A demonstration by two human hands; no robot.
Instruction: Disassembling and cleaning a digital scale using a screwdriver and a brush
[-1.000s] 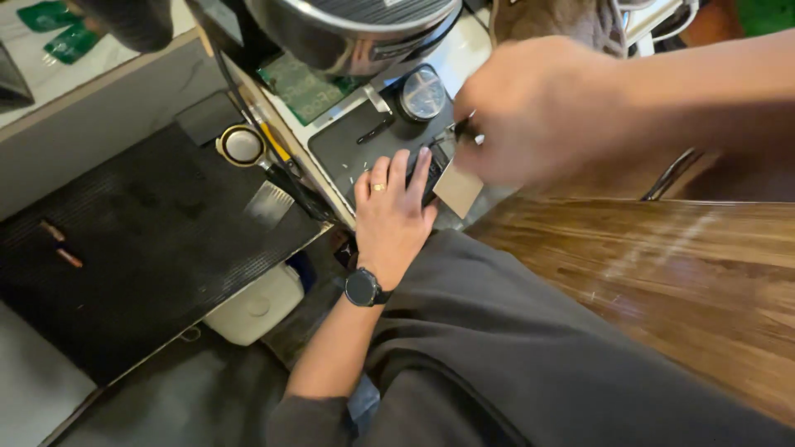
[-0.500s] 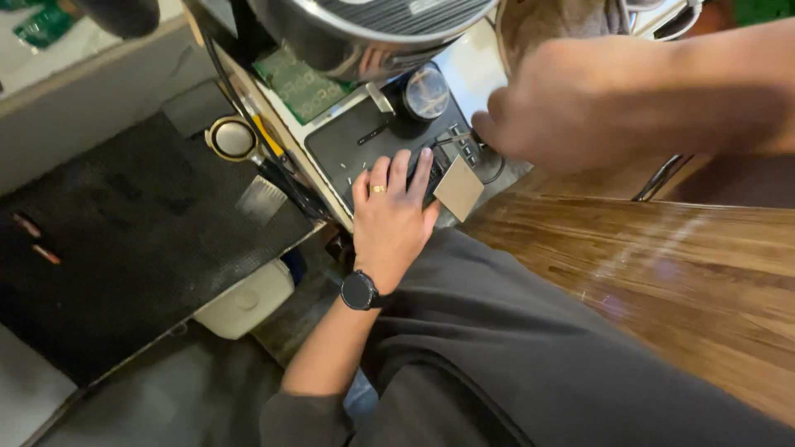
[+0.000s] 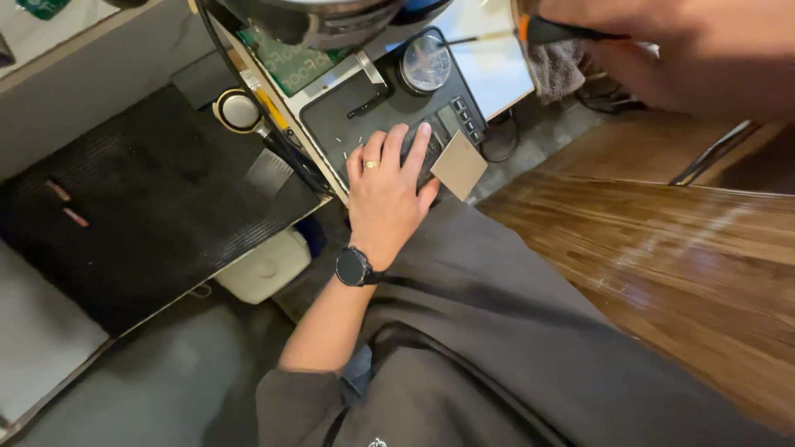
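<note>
My left hand [image 3: 387, 192], with a ring and a black wristwatch, lies flat with fingers spread on a black device panel [image 3: 348, 124] at the table's edge. Its fingertips rest near a small keypad [image 3: 460, 121] and a grey metal plate [image 3: 458, 165]. A round glass gauge [image 3: 426, 63] sits on the panel's far end. My right hand [image 3: 671, 45] is raised at the top right, closed around a screwdriver [image 3: 530, 31] with an orange-and-black handle. The thin shaft points left, above the gauge.
A shiny metal bowl [image 3: 315, 18] and a green circuit board [image 3: 290, 62] lie behind the panel. A black rubber mat [image 3: 141, 199] covers the left. A white container [image 3: 265, 266] sits below it. A wooden surface [image 3: 662, 248] spreads right. A grey cloth [image 3: 556, 70] hangs nearby.
My right hand has lifted up and away from the panel to the top right, the screwdriver now visible in it. My left hand stays flat on the panel.
</note>
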